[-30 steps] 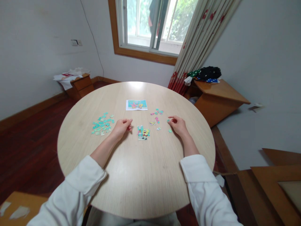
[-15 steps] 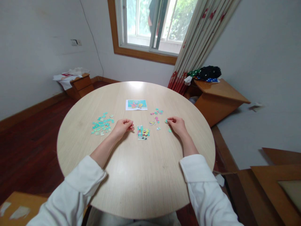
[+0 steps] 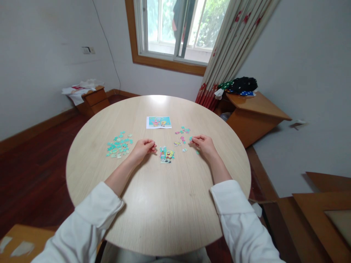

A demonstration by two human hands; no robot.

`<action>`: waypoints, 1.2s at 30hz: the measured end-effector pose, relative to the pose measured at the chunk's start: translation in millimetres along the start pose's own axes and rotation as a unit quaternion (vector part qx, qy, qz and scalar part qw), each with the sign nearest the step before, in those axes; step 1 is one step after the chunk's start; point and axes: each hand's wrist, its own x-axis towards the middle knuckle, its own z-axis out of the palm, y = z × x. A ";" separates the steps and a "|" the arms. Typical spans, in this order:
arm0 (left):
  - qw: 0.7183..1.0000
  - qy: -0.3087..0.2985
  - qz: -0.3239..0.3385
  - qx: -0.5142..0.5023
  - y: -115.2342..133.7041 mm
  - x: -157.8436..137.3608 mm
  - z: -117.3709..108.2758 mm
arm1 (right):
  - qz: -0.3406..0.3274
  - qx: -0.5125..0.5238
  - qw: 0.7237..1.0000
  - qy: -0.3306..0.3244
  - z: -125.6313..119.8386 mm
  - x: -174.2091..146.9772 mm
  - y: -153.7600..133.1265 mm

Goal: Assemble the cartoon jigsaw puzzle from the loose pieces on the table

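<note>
Between my hands lies a joined puzzle section [image 3: 167, 155] with a yellow cartoon figure and a slimmer one beside it. My right hand [image 3: 203, 145] pinches a small teal puzzle piece [image 3: 191, 139] at its fingertips, to the right of some loose pink and yellow pieces [image 3: 180, 141]. My left hand [image 3: 144, 149] rests left of the joined section, its fingers curled together; whether anything is in them is hidden. Left of that hand spreads a heap of teal puzzle pieces [image 3: 118, 145]. A printed reference picture [image 3: 158, 122] lies beyond the joined section.
Several more pieces [image 3: 182, 130] lie right of the printed picture, and a green piece [image 3: 197, 152] sits under my right hand. The round wooden table [image 3: 159, 204] stands below a window [image 3: 178, 29]. At the right, clothes [image 3: 244, 84] are heaped on a wooden cabinet [image 3: 255, 109].
My right hand has moved slightly left with the teal puzzle piece, nearer the loose pink pieces. The left hand has stayed about where it was.
</note>
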 end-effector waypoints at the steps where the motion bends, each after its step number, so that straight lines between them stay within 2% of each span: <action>1: 1.000 -0.001 0.000 0.000 -0.4 0.2 -0.1 | 0.003 0.013 1.000 -0.005 1.7 -0.5 -1.0; 9: 1.000 -0.012 0.005 0.000 -2.2 1.0 -0.7 | -0.032 0.037 0.998 -0.042 9.1 0.2 2.1; 15: 1.000 -0.011 -0.001 0.000 -0.3 -1.0 1.4 | -0.009 0.055 0.998 -0.029 15.6 -3.2 0.4; 22: 1.000 -0.007 0.008 -0.001 -0.1 -1.5 1.7 | -0.002 0.024 0.999 -0.022 21.3 -7.2 -3.3; 27: 1.000 -0.008 0.006 -0.001 0.6 -2.0 2.5 | -0.047 -0.119 0.992 0.015 13.9 -3.6 1.7; 31: 1.000 -0.013 0.007 0.001 0.8 -2.2 2.5 | -0.071 -0.256 0.964 0.026 8.6 -2.3 5.2; 36: 1.000 -0.014 0.007 -0.001 0.0 -1.6 2.1 | -0.099 -0.349 0.932 0.020 7.8 -4.9 3.8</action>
